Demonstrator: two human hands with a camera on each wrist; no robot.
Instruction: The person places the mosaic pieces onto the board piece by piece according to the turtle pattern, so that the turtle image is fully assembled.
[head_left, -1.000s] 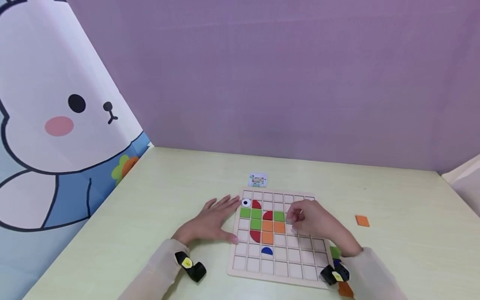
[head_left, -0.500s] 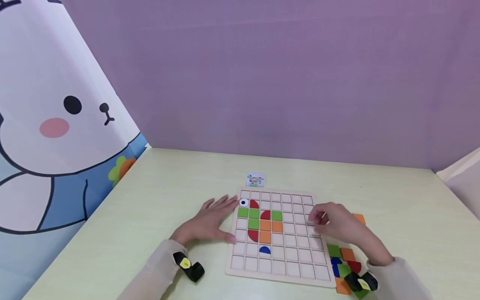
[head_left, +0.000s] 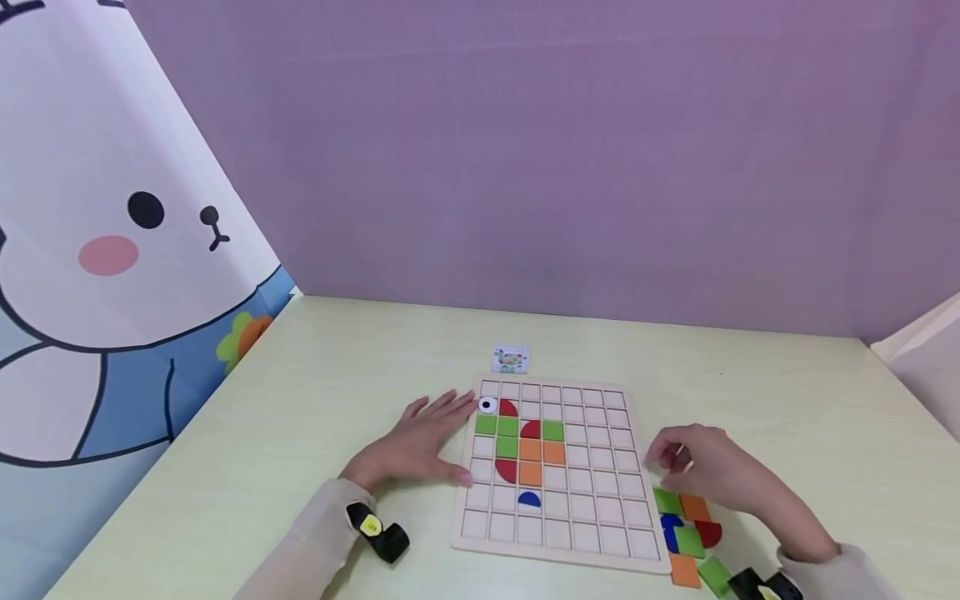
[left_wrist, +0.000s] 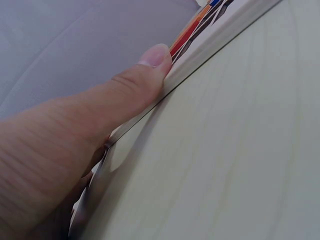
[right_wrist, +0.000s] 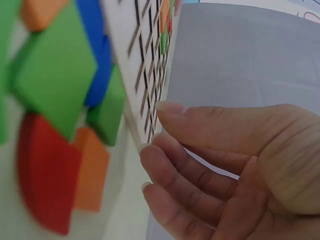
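Observation:
A pale wooden grid board (head_left: 555, 563) lies on the table. Set in its cells are green squares (head_left: 507, 447), orange squares (head_left: 530, 473), red quarter-round tiles (head_left: 507, 471), an eye tile (head_left: 487, 405) and a blue half-round tile (head_left: 529, 499). My left hand (head_left: 412, 446) has its fingers spread; in the left wrist view its thumb (left_wrist: 135, 82) touches the board's edge. Just right of the board, above the loose tiles, hovers my right hand (head_left: 705, 462). Its fingers are loosely curled, and nothing shows between thumb and fingers in the right wrist view.
Loose tiles lie along the board's right edge: green (head_left: 689, 542), orange (head_left: 684, 572), blue (head_left: 670, 537) and a red one (head_left: 708, 533). An orange tile behind my right hand is mostly hidden. A small printed card (head_left: 510, 359) lies beyond the board. A purple cloth (head_left: 570, 167) hangs at the back.
My right hand has moved right, from over the board's middle to past its right edge, uncovering the loose tiles. The left hand stays in place, and the tiles on the board look the same.

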